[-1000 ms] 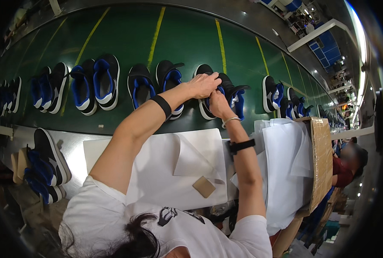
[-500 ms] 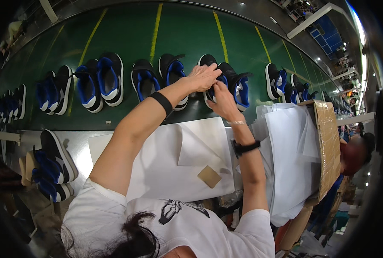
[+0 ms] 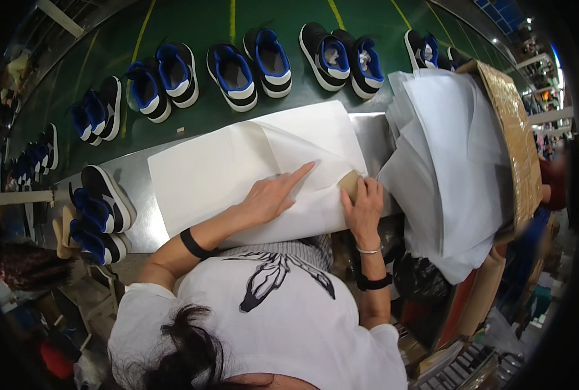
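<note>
A stack of white paper sheets (image 3: 205, 162) lies in front of me on the metal ledge. My left hand (image 3: 270, 198) rests on it, index finger stretched out and the others curled, holding nothing. By the stack's right edge, my right hand (image 3: 365, 207) is closed at the corner of a loose top sheet (image 3: 302, 146). Its thumb and fingers partly cover a tan square card (image 3: 348, 186). Beyond the stack stands a pair of black shoes with blue lining, the left shoe (image 3: 322, 55) and right shoe (image 3: 366, 65) both with crumpled white paper inside.
More black-and-blue shoes (image 3: 231, 75) stand in pairs along the green belt (image 3: 198, 26) with yellow lines. Another pair (image 3: 104, 198) lies at the ledge's left end. On the right, a cardboard box (image 3: 513, 143) borders a thick pile of white sheets (image 3: 445, 162).
Both hands have left the stuffed pair of shoes and come back toward me onto the paper stack. My view has shifted, so the shoes appear higher in the picture.
</note>
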`<state>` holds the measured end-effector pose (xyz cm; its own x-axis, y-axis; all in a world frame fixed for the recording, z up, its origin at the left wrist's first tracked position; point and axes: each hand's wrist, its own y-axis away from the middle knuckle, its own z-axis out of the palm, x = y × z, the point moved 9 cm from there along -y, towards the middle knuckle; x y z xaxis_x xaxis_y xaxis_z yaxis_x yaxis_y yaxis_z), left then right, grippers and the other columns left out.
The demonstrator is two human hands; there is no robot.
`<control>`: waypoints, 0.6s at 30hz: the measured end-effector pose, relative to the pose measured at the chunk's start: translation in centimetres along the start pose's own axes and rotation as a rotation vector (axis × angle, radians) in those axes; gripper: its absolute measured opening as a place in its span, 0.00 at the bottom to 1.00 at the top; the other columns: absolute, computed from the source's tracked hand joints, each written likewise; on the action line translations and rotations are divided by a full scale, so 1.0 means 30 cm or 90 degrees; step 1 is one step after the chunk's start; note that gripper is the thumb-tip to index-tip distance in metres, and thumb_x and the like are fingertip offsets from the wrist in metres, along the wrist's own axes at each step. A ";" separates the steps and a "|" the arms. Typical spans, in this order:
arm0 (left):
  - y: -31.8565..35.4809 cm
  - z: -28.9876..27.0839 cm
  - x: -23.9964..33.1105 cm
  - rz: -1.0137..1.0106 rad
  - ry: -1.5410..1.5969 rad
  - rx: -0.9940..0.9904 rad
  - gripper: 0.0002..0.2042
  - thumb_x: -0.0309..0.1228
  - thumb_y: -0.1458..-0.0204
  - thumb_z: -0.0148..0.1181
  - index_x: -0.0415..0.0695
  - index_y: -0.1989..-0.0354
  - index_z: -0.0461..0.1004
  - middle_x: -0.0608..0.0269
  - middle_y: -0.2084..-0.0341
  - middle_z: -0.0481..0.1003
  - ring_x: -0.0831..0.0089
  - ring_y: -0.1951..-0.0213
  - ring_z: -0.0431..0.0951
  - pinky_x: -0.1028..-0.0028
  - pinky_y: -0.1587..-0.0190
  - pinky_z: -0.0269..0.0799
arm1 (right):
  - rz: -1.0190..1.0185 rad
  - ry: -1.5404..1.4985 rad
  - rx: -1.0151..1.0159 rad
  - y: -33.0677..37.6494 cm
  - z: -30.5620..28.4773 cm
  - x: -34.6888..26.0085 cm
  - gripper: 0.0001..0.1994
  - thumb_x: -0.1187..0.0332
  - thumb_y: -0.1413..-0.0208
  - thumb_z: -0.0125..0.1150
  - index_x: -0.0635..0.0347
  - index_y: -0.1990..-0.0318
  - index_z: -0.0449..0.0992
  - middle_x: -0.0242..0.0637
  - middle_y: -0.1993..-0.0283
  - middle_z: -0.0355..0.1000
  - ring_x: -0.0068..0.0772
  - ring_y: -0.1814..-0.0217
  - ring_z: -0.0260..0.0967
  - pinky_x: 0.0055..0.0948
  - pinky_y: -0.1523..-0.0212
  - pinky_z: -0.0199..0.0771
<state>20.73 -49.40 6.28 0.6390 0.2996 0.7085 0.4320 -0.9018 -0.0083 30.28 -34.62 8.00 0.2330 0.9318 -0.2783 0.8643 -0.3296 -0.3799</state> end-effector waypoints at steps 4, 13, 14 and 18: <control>-0.054 0.062 -0.055 -0.069 -0.068 -0.160 0.34 0.26 0.55 0.58 0.54 0.35 0.57 0.47 0.73 0.75 0.51 0.68 0.76 0.56 0.62 0.71 | -0.184 -0.023 -0.081 0.114 0.104 -0.305 0.11 0.70 0.61 0.61 0.68 0.69 0.71 0.48 0.66 0.64 0.47 0.60 0.63 0.40 0.60 0.66; 0.003 0.020 -0.087 -0.153 0.223 -0.116 0.32 0.50 0.58 0.65 0.36 0.51 0.68 0.47 0.75 0.76 0.50 0.69 0.77 0.59 0.62 0.72 | -0.075 0.128 0.070 0.146 0.037 -0.148 0.12 0.77 0.57 0.55 0.66 0.62 0.74 0.42 0.68 0.70 0.43 0.62 0.69 0.37 0.61 0.70; -0.011 0.020 -0.111 -0.179 0.188 -0.087 0.36 0.59 0.60 0.64 0.34 0.58 0.70 0.46 0.74 0.77 0.51 0.68 0.77 0.59 0.63 0.72 | -0.084 -0.012 0.041 0.126 0.033 -0.237 0.13 0.77 0.57 0.55 0.68 0.60 0.74 0.46 0.63 0.70 0.45 0.58 0.69 0.37 0.59 0.71; -0.002 -0.004 -0.112 -0.150 -0.058 0.180 0.23 0.51 0.57 0.65 0.40 0.68 0.74 0.49 0.79 0.77 0.56 0.77 0.77 0.62 0.70 0.71 | -0.200 -0.079 0.007 0.135 0.082 -0.416 0.14 0.76 0.56 0.56 0.70 0.59 0.74 0.47 0.63 0.72 0.45 0.59 0.70 0.37 0.62 0.72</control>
<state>18.48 -50.40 3.99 0.5500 0.5260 0.6487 0.7238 -0.6878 -0.0559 29.78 -47.96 7.77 -0.0998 0.9628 -0.2512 0.8805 -0.0321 -0.4729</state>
